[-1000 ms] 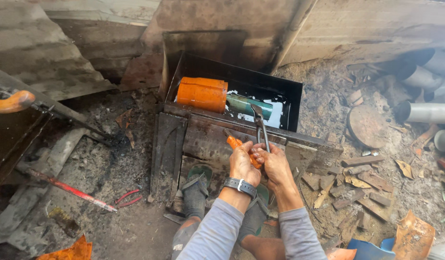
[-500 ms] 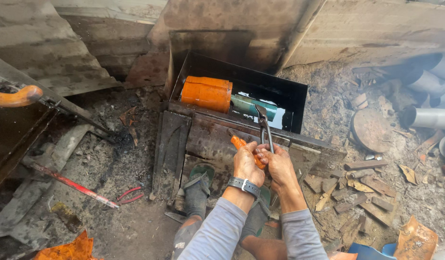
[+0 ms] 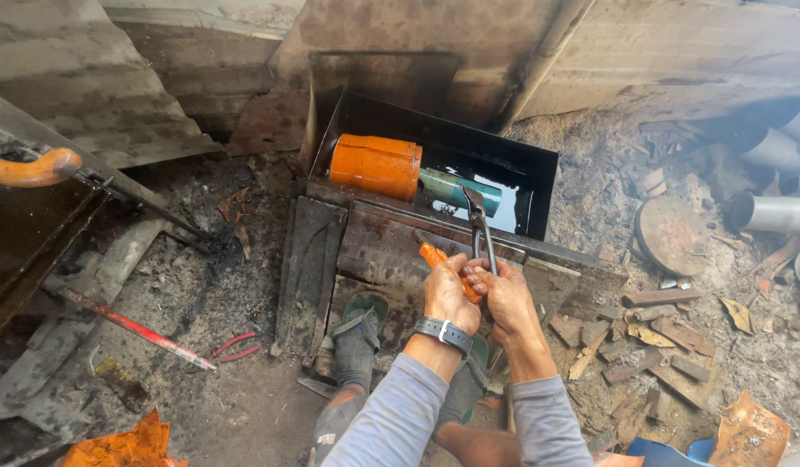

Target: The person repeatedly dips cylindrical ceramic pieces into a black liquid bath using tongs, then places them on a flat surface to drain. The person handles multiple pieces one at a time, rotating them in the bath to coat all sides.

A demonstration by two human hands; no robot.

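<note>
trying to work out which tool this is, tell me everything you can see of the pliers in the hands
The pliers are dark, dull metal with orange sleeves on the handles. The jaws point up and away, over the front edge of the black metal box; whether they pinch anything cannot be told. The left hand wraps one orange handle, the right hand closes on the bare-looking metal shank beside it. They are held tilted, nearly upright, above a rusty metal plate.

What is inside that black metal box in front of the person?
Inside the black box lie an orange cylinder joined to a green tube, over shiny liquid reflecting light. The pliers cover part of the tube; the bottom beneath the cylinder is hidden.
</note>
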